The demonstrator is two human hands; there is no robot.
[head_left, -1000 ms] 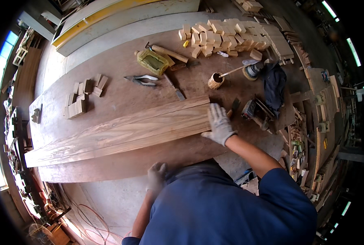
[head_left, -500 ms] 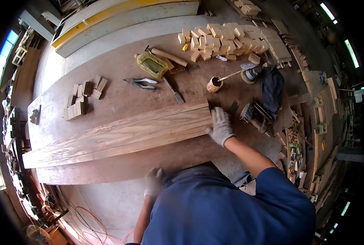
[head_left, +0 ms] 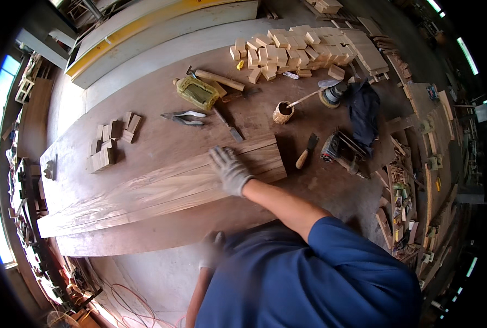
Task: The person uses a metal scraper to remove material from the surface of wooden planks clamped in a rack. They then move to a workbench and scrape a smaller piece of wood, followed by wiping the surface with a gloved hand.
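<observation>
My right hand (head_left: pixel 230 170), in a grey-white work glove, lies with fingers stretched out on a long panel of grained wooden boards (head_left: pixel 161 188). The boards lie side by side across the worktable (head_left: pixel 145 240). My left hand (head_left: pixel 212 249), also gloved, is low beside my body at the table's near edge; it is blurred and its fingers cannot be made out. Right of the panel's end lies a scraper (head_left: pixel 303 158) with a wooden handle and dark blade. Beyond the panel are a chisel (head_left: pixel 230 127), pliers (head_left: pixel 184 117) and a yellow-green plastic bottle (head_left: pixel 197 93).
A hammer (head_left: pixel 219 80) lies behind the bottle. Pale wood blocks (head_left: pixel 287 52) are heaped at the far side, smaller blocks (head_left: pixel 109 139) at left. A pot with a stick (head_left: pixel 282 113), a sander (head_left: pixel 331 97), dark cloth (head_left: pixel 364 112) and a power tool (head_left: pixel 342 156) stand at right.
My right hand has moved left from the panel's right end onto its top face, uncovering the scraper's handle. My left hand stays low near the table edge.
</observation>
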